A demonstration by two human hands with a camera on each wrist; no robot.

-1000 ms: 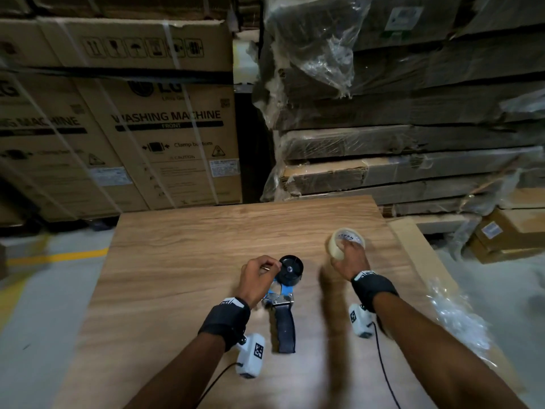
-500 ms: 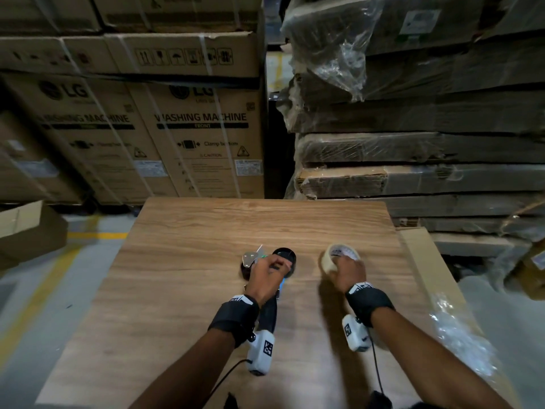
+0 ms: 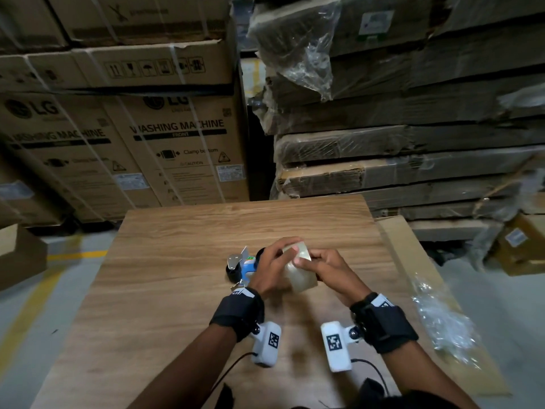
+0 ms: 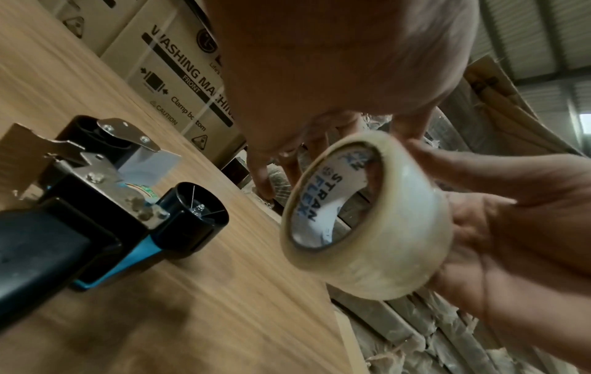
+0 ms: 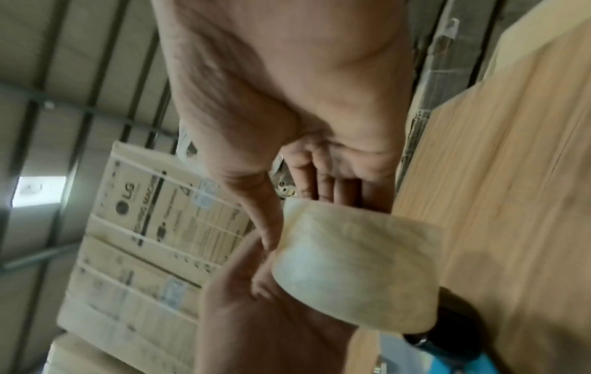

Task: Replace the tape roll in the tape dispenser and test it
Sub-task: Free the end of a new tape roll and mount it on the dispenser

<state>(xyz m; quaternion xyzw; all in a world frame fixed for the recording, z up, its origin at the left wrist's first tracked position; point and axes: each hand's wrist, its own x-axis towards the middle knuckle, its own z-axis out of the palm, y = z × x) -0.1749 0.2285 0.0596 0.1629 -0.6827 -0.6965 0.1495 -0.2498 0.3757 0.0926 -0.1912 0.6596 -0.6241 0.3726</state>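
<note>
A roll of clear tape [image 3: 299,277] with a printed white core [image 4: 332,202] is held in the air over the wooden table [image 3: 177,290]. My right hand [image 3: 320,265] cradles it from the right, thumb on its rim. My left hand [image 3: 272,261] grips its left side, fingertips at the top edge. The right wrist view shows the roll [image 5: 355,273] between both hands. The tape dispenser [image 3: 239,268] lies on its side on the table just left of my hands, untouched. Its black spindle [image 4: 191,217] is bare, and its black handle [image 4: 41,243] points toward me.
Stacked washing machine cartons [image 3: 177,143] stand behind the table on the left. Plastic-wrapped flat cardboard stacks [image 3: 398,160] stand on the right. A cardboard sheet [image 3: 404,249] and crumpled clear film [image 3: 442,323] lie along the table's right side. A small carton [image 3: 17,255] sits on the floor at the left.
My right hand lifted the tape roll off the table and brought it left to the middle. My left hand let go of the dispenser and took hold of the roll.
</note>
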